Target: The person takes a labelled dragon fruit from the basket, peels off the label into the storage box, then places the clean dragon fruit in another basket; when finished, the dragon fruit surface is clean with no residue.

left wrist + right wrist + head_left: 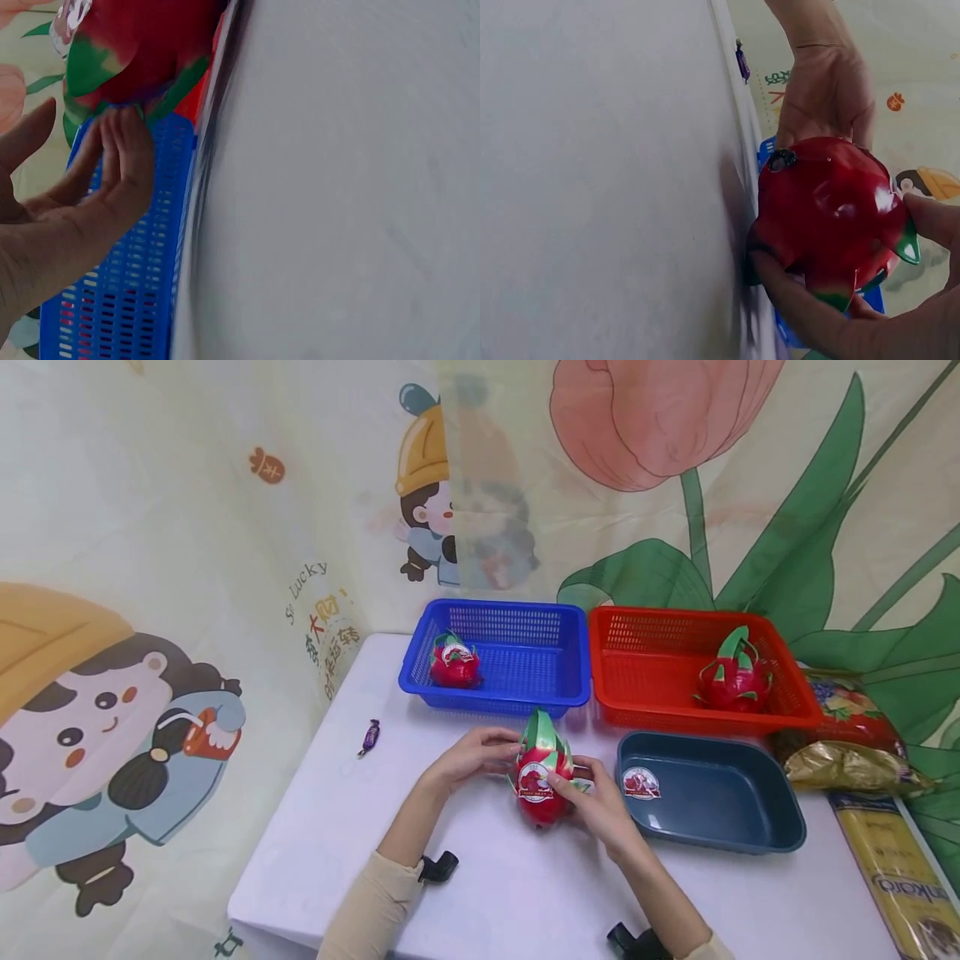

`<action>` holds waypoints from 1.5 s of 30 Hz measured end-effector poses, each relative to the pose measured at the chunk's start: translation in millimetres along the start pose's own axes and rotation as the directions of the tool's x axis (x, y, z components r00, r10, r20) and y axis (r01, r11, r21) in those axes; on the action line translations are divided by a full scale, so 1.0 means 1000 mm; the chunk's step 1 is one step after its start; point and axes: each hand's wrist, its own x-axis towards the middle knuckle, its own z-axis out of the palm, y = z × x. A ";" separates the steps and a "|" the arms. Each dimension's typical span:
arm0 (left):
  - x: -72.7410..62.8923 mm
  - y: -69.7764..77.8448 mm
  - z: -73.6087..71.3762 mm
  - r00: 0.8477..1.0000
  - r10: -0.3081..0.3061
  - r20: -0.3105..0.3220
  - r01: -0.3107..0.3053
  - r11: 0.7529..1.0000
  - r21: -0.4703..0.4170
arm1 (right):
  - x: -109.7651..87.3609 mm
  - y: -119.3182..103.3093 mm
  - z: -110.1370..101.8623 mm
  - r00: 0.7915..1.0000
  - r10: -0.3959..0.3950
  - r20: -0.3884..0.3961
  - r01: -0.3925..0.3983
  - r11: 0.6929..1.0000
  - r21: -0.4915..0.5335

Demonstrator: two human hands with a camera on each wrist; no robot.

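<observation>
A red dragon fruit (543, 810) with green leaf tips is held over the white table, in front of the baskets. My right hand (603, 806) grips it from the right, thumb beside the round white-and-red label (533, 782) on its front. In the right wrist view, the fingers and thumb of that hand spread around the glossy fruit (825, 217). From the other side my left hand (476, 755) reaches the fruit with extended fingers. The left wrist view has these fingertips at the green leaves (180, 91), while the thumb stands apart from the fruit.
A blue basket (510, 700) and a red basket (705, 720) at the back each hold one dragon fruit. Right of my hands sits a dark blue tray (720, 802) with a round sticker (641, 783). A purple candy (369, 737) lies left; packaged goods (858, 768) lie far right.
</observation>
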 end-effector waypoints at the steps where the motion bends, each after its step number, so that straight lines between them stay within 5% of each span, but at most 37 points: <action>1: 0.002 0.000 0.003 1.000 0.008 0.020 -0.008 1.000 0.005 | 0.001 0.000 -0.002 1.000 -0.003 0.009 0.003 1.000 0.004; 4: 0.005 -0.001 0.006 0.999 0.018 0.029 -0.017 1.000 -0.022 | 0.001 0.001 -0.007 1.000 -0.013 0.022 0.014 0.999 -0.041; 7: 0.006 -0.001 0.008 1.000 0.018 0.008 -0.018 0.999 -0.051 | -0.004 -0.003 -0.011 0.998 -0.060 -0.010 0.057 0.978 -0.201; 13: 0.008 -0.004 0.014 0.999 0.016 -0.034 -0.018 0.996 -0.084 | -0.020 -0.021 -0.015 0.969 -0.236 -0.071 0.172 0.854 -0.491; 17: 0.010 -0.002 0.020 0.999 0.021 -0.024 -0.023 0.992 -0.121 | -0.026 -0.030 -0.017 0.908 -0.397 -0.131 0.253 0.772 -0.584; 20: 0.009 -0.001 0.022 0.999 0.020 -0.031 -0.024 0.989 -0.145 | -0.024 -0.035 -0.018 0.852 -0.504 -0.143 0.341 0.740 -0.580; 22: 0.009 0.000 0.022 0.999 0.022 -0.042 -0.028 0.989 -0.147 | -0.020 -0.038 -0.018 0.833 -0.541 -0.112 0.399 0.730 -0.555; 29: 0.009 0.001 0.024 0.998 0.044 -0.042 -0.048 0.992 -0.114 | -0.012 -0.048 -0.017 0.867 -0.498 -0.028 0.402 0.731 -0.552; 37: 0.010 0.010 0.034 0.996 0.085 -0.037 -0.086 0.996 -0.019 | -0.008 -0.055 -0.021 0.857 -0.514 -0.037 0.396 0.704 -0.589; 45: 0.011 0.019 0.040 0.994 0.101 -0.032 -0.101 0.995 0.022 | -0.004 -0.057 -0.027 0.882 -0.472 -0.020 0.369 0.714 -0.595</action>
